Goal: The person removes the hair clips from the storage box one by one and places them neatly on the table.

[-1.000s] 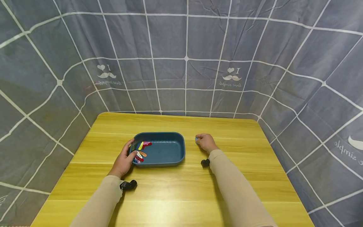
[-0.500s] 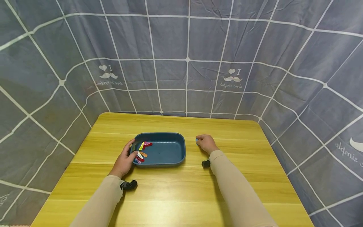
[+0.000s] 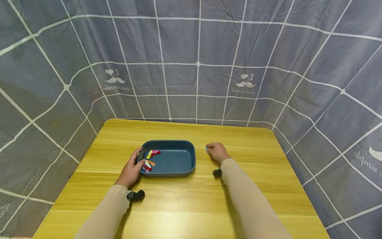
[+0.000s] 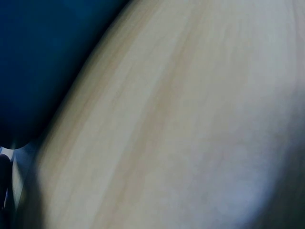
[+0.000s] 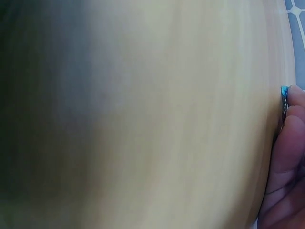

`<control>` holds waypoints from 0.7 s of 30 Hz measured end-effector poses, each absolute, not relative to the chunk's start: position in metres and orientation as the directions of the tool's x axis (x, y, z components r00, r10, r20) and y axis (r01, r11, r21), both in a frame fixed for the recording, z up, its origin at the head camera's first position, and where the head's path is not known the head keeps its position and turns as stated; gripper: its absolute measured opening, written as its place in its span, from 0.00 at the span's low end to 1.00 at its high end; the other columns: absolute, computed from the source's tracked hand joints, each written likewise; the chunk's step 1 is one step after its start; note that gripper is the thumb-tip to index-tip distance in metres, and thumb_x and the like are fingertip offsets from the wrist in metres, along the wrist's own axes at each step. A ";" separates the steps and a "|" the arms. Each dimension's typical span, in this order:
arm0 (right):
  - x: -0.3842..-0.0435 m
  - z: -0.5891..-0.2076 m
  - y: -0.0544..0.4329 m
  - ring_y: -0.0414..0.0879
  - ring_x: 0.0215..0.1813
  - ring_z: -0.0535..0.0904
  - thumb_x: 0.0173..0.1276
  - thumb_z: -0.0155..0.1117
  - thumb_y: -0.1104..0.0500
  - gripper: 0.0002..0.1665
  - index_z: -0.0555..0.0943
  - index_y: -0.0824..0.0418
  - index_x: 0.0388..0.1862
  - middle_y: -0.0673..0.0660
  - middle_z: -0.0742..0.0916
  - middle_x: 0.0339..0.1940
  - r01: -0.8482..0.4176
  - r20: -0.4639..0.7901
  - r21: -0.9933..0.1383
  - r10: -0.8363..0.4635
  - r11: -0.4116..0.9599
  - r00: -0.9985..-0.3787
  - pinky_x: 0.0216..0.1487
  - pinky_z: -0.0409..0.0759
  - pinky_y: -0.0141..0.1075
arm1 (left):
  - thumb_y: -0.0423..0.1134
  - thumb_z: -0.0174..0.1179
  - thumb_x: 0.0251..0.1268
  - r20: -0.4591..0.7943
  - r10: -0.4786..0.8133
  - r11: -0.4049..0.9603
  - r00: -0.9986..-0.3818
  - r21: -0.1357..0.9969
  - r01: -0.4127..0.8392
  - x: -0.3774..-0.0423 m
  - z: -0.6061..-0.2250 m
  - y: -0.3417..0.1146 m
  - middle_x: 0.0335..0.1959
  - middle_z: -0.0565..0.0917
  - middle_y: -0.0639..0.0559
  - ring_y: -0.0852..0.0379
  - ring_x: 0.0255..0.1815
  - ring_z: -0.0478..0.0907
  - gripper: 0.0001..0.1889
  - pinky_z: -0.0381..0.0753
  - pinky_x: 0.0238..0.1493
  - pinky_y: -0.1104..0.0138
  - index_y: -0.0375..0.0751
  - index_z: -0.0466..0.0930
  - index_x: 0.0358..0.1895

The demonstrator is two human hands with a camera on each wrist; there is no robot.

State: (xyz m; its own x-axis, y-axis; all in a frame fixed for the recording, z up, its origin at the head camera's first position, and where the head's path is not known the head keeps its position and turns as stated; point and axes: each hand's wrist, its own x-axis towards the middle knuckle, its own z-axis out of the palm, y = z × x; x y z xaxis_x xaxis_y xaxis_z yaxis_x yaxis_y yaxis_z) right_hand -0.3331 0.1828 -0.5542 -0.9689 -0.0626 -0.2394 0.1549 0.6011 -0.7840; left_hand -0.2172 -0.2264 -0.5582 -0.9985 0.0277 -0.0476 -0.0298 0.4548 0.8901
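Note:
A dark blue plastic bin (image 3: 176, 162) sits on the table, its left end gripped by my left hand (image 3: 130, 170). The thumb lies over the rim inside, the fingers along the outside. Near that thumb lie several snap hair clips, among them a yellow clip (image 3: 149, 154), a red clip (image 3: 156, 153) and an orange clip (image 3: 151, 163); the thumb partly covers others. Right of the bin, my right hand (image 3: 218, 152) pinches a small blue hair clip (image 3: 207, 150) at the tabletop. In the right wrist view only the blue tip (image 5: 284, 90) and a patterned edge show beside the fingers.
The yellow wood-grain table (image 3: 176, 202) ends at a grey curtain (image 3: 179, 79) with white grid lines, which surrounds it at the back and sides. A black wrist camera (image 3: 135, 195) is on the left wrist, another camera (image 3: 217, 173) on the right.
Both hands stay essentially in place, the left on the bin and the right on the blue hair clip. The whole head view has shifted very slightly.

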 end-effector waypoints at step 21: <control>-0.329 -0.555 0.188 0.44 0.38 0.79 0.80 0.61 0.62 0.23 0.80 0.64 0.71 0.62 0.89 0.54 0.147 -0.231 -0.855 -0.112 0.497 -0.967 0.38 0.78 0.32 | 0.47 0.50 0.86 -0.049 0.028 0.464 -0.998 0.885 -0.031 -0.220 -0.560 -0.229 0.87 0.53 0.38 0.29 0.85 0.52 0.34 0.54 0.81 0.33 0.63 0.47 0.87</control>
